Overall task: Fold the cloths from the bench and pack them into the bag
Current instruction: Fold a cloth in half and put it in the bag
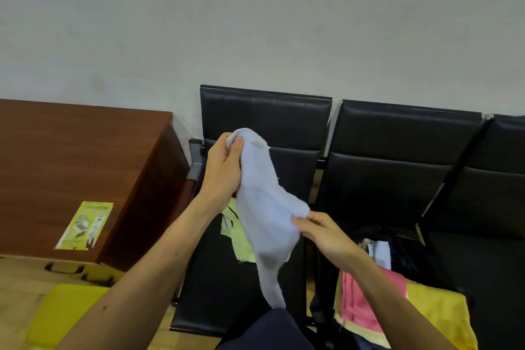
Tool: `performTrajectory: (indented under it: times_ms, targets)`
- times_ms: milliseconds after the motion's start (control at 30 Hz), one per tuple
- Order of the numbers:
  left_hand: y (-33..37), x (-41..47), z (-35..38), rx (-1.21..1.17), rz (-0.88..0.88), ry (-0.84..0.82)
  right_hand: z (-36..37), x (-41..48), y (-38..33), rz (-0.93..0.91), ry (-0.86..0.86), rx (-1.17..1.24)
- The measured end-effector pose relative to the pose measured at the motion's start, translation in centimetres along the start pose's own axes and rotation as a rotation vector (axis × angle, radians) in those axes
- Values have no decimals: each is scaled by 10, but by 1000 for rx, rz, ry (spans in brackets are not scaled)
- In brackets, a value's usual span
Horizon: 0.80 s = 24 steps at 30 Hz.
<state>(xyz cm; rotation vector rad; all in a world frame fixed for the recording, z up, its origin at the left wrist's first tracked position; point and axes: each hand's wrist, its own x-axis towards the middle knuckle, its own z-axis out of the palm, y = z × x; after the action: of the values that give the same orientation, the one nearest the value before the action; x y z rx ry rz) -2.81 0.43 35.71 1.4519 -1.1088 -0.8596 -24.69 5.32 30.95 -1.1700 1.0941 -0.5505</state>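
L hand [224, 170] is clamped on the top corner of pale blue cloth [267, 207], held in air above the black bench surface [227, 293]. R hand [326, 233] pinches the cloth's lower edge; remainder hangs slack. Behind it, green cloth [241, 247] lies on the seat. Next seat: pink cloth [358, 301] on yellow cloth [437, 307], near dark bag [400, 247]. At left: brown desk [71, 165] w/ yellow leaflet [85, 226].
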Motion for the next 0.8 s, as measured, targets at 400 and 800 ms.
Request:
performTrajectory:
  times_ms: [400, 800]
  targets:
    - [-29, -8, -22, -654, -780, -95, 15, -9, -74, -50, -311, 797]
    - [-45, -62, 2, -801, -732, -657, 10, -20, -107, -191, -197, 949]
